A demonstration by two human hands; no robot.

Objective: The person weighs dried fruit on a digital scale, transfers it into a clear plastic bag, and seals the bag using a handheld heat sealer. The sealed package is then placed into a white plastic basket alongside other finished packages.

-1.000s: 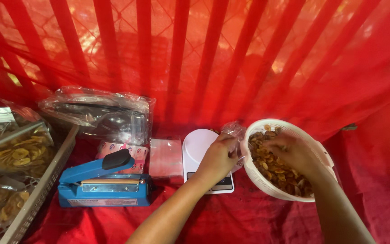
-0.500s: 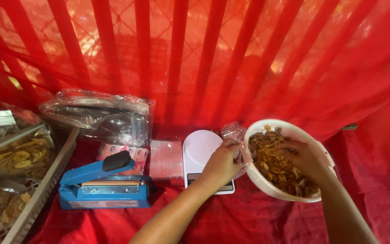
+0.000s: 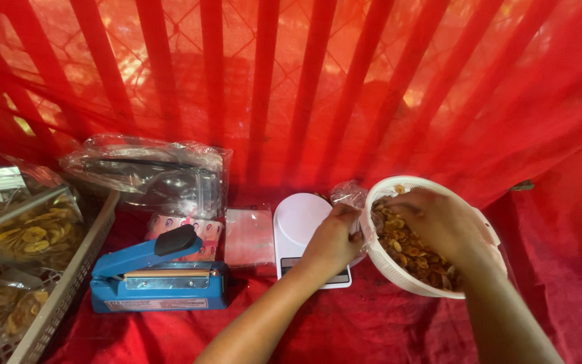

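- Right now we see our left hand pinching the mouth of a small clear plastic bag, fingers closed on its crumpled top edge, just above the right side of a white kitchen scale.
- Our right hand is down inside a white perforated bowl, fingers curled over the brown chips that fill it; we cannot tell whether it grips any chips.
- The bag sits between the scale and the bowl's left rim, touching or nearly touching that rim.
- The bowl rests on the red cloth that covers the worktop, at the right of the scene, just beside the scale.
- Left of the scale lies a flat stack of clear pink-tinted bags, and beyond it a patterned pack partly hidden by the sealer's handle.
- Nearer and further left stands a blue heat sealer with a black knob on its raised arm.
- Behind the sealer, far left, a bundle of clear plastic bags lies in a crumpled heap.
- At the left edge a grey mesh basket holds sealed packets of yellow banana chips.
- Red netting with darker red stripes hangs across the far side.
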